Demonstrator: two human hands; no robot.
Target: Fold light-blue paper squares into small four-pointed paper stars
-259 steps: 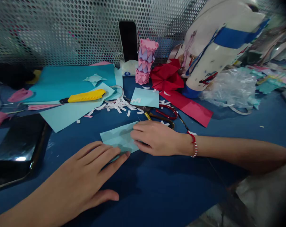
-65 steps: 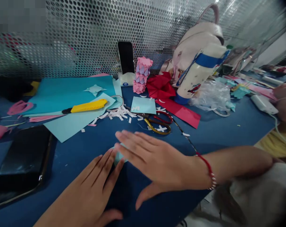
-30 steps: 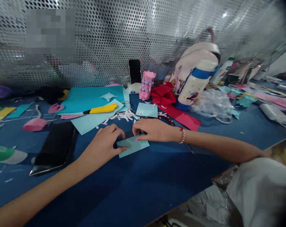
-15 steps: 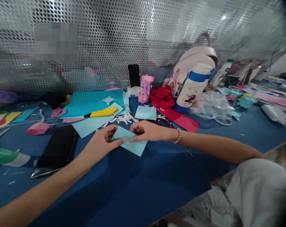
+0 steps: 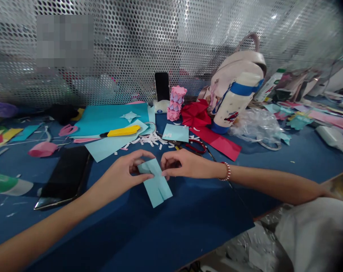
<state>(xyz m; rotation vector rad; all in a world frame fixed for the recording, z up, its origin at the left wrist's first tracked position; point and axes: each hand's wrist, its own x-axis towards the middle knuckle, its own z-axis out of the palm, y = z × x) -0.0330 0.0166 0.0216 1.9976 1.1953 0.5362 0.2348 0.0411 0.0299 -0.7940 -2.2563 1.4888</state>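
Observation:
My left hand [image 5: 132, 170] pinches a light blue piece of paper [image 5: 157, 189] by its left side, thumb on top and fingers behind. The paper is held up over the table, tilted, with crease lines and a folded flap at its lower end. My right hand [image 5: 183, 164] is closed at the paper's right edge, its thumb and fingertips meeting there; the fingers behind are partly hidden. Just beyond the hands lie a light blue paper square [image 5: 175, 133] and scissors with red handles [image 5: 198, 146].
A yellow utility knife [image 5: 123, 131] rests on blue sheets [image 5: 103, 117], near white paper scraps [image 5: 150, 139]. Behind stand a phone [image 5: 162, 87], a pink and purple paper column [image 5: 176, 104], a white bottle [image 5: 235, 104] and a backpack [image 5: 230, 70]. A black pouch [image 5: 65, 173] lies left.
The paper has turned more upright and now shows a narrower, folded shape with a flap. My right hand has shifted slightly right, to the paper's edge. The view has moved a little.

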